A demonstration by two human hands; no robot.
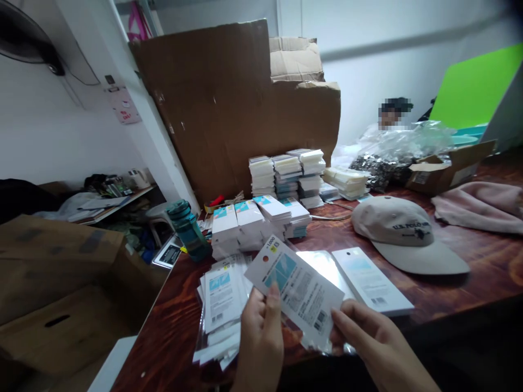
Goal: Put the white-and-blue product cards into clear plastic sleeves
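Observation:
A white printed header card (300,291) with a punched hole, a blue picture and a barcode is held up in front of me, tilted. My left hand (263,326) pinches its left edge, thumb on the printed face. My right hand (359,326) grips the lower right corner, where clear, shiny plastic film (316,344) sticks out below. A loose pile of similar cards in clear sleeves (223,305) lies left of my left hand. Beyond my right hand, a neat stack of cards (372,280) rests beside a shiny clear bag (321,267), partly hidden by the held card.
Several card stacks (245,223) stand behind, with taller bundles (286,174) against a cardboard sheet (229,109). A blue bottle (188,228) stands at the table's left edge. A beige cap (404,234), pink cloth (482,207) and open carton (441,171) lie right. A person sits at the back.

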